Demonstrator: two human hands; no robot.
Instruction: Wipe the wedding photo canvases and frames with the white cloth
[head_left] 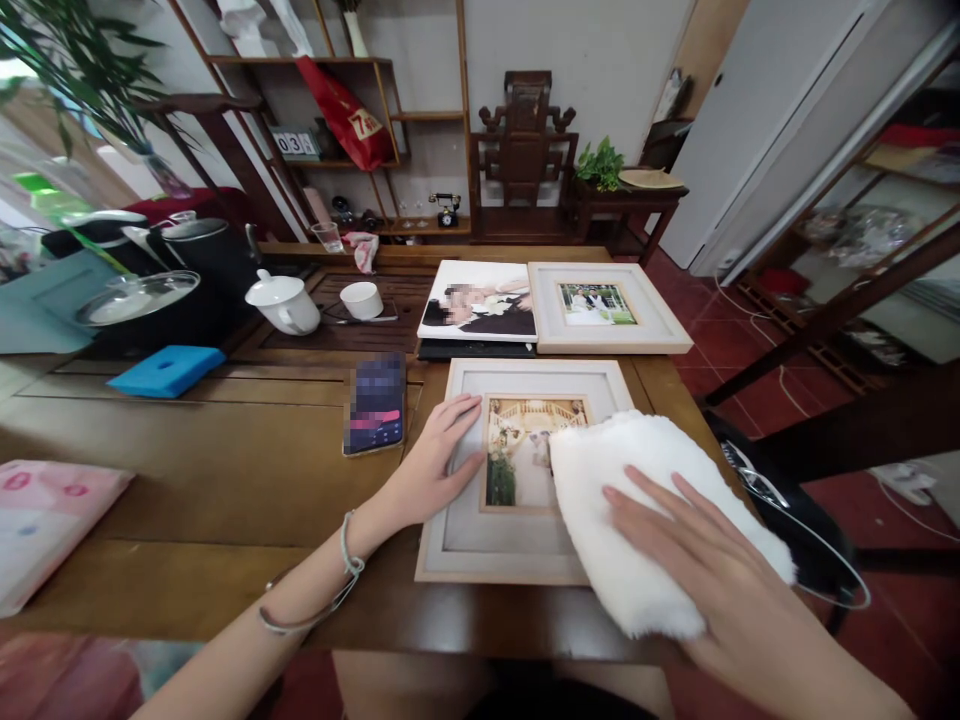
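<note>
Right hand (705, 560) flat on white cloth (637, 520) over pale-framed photo (517, 470).

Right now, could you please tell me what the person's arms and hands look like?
Both forearms are bare, with no sleeves in view. Behind the left hand, the wrist carries a pale beaded bracelet and, further up, a thin silver bangle. The right hand shows no rings or wristwear.

I read "03" on the small grey block calendar (294, 143), and "7" on the red bag (345, 115) just right of it.
</note>
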